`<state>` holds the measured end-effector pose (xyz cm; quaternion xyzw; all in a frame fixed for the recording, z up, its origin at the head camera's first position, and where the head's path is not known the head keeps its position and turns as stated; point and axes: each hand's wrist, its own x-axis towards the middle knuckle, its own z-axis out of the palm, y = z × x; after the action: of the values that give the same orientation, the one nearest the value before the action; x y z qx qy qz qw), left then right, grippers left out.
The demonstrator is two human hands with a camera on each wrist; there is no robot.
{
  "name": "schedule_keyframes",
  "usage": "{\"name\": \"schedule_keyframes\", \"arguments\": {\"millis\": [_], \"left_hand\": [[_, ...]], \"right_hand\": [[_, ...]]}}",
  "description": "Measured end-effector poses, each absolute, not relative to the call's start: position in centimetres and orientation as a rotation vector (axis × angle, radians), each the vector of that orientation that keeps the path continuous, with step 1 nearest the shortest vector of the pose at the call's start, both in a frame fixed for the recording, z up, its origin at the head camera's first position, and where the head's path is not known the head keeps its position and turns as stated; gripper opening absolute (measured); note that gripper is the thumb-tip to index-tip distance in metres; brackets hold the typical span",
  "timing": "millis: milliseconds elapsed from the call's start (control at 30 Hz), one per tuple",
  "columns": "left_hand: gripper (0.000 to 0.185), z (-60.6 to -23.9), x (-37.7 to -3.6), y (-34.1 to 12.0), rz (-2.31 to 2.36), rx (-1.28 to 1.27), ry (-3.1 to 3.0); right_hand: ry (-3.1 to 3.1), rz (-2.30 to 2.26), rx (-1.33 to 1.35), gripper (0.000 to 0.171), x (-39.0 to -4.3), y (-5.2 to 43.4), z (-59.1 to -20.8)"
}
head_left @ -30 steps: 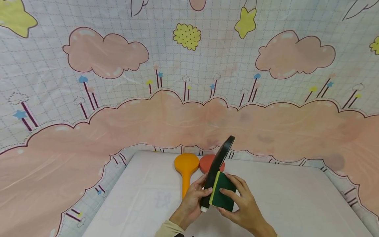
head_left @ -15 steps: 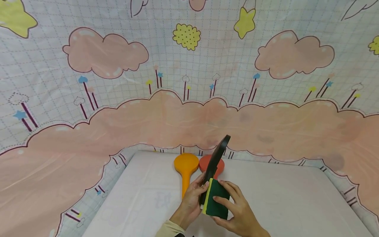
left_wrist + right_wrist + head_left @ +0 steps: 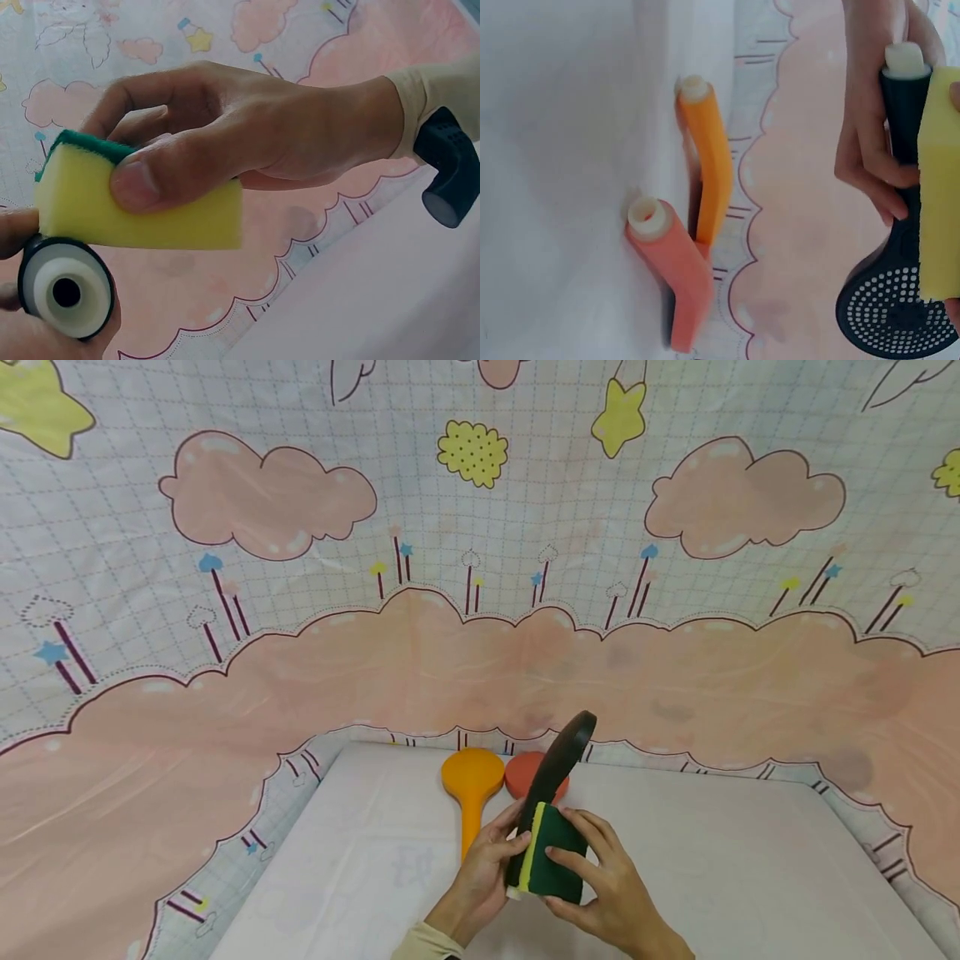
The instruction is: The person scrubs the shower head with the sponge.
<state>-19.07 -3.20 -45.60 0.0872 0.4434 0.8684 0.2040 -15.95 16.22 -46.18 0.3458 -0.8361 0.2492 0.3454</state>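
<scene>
My left hand (image 3: 480,868) grips the handle of a black shower head (image 3: 558,760), which tilts up and to the right above the table. In the right wrist view the shower head (image 3: 900,307) shows its face full of small holes and a white fitting (image 3: 905,60) at the handle's end. My right hand (image 3: 615,885) holds a sponge (image 3: 555,860) with a dark green scouring side and a yellow side. The sponge's yellow side lies against the handle. In the left wrist view, my right thumb presses the yellow foam (image 3: 187,217) from one side, with fingers behind the green layer.
An orange shower head (image 3: 471,777) and a red shower head (image 3: 525,772) lie side by side on the white table (image 3: 337,860), beyond my hands. The black one partly covers the red one in the head view. A cartoon-printed cloth (image 3: 450,668) hangs behind the table.
The sponge has slid down along the black handle, then back up a little, with my right hand. The black shower head has swung left and back right, turning slightly. My left hand keeps its grip.
</scene>
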Motion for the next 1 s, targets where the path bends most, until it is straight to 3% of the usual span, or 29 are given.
{"name": "schedule_keyframes", "arguments": {"millis": [1000], "left_hand": [[0.065, -45.2, -18.3, -3.7, 2.284, 0.169, 1.544]], "right_hand": [[-1.96, 0.587, 0.767, 0.049, -17.8, 18.7, -44.6]]}}
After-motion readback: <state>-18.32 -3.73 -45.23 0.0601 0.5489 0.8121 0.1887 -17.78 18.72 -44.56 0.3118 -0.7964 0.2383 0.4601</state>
